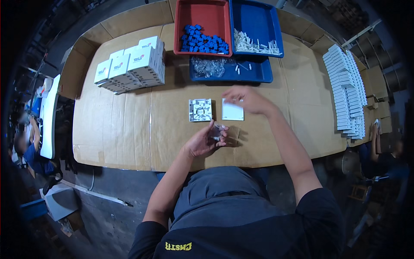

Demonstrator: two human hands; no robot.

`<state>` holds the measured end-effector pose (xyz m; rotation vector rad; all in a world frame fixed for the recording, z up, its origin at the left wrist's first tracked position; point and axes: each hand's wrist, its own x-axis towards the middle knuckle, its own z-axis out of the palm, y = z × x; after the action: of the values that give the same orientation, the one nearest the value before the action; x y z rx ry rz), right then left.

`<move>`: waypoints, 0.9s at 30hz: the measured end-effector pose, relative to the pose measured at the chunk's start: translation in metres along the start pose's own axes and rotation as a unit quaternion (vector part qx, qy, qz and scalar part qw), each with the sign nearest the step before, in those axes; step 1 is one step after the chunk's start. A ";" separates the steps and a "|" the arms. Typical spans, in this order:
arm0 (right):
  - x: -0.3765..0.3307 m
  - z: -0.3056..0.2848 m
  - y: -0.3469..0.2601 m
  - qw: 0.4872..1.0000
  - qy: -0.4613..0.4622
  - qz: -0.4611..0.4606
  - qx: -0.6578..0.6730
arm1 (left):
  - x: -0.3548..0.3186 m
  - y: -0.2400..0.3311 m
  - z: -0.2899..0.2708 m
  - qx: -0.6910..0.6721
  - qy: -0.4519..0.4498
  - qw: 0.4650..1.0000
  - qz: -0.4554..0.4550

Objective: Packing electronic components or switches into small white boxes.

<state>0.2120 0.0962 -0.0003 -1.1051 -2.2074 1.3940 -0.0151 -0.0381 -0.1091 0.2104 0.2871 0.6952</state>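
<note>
Near the table's front edge, my left hand (203, 143) is closed on a small clear plastic bag (218, 131), which seems to have something whitish inside. My right hand (246, 98) hangs over the far edge of a plain white square plate (233, 112); motion smears its fingers, so I cannot make out whether they hold anything. Left of that plate lies a white square housing (200, 110) with its patterned, recessed side facing up. It sits just beyond my left fingertips.
Stacked white boxes (133, 64) stand at the left. Behind are a red tray (202, 29) of blue parts, a blue tray (258, 21) of white pieces, and a lower blue tray (254, 77) with clear bags. White housings (345, 88) line the right. Two people work at the sides.
</note>
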 end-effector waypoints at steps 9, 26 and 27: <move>0.083 -0.162 0.069 0.883 0.355 0.066 -0.299 | 0.001 0.002 0.002 -0.001 0.022 1.000 -0.002; 0.106 -0.191 0.103 0.842 0.372 0.087 -0.380 | 0.005 0.004 0.000 -0.007 -0.001 1.000 -0.012; 0.102 -0.194 0.104 0.840 0.374 0.087 -0.383 | 0.004 0.004 -0.001 -0.003 0.003 1.000 -0.011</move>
<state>0.3101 0.3182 -0.0114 -1.7390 -2.0460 -0.0474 -0.0147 -0.0328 -0.1097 0.1996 0.2919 0.6742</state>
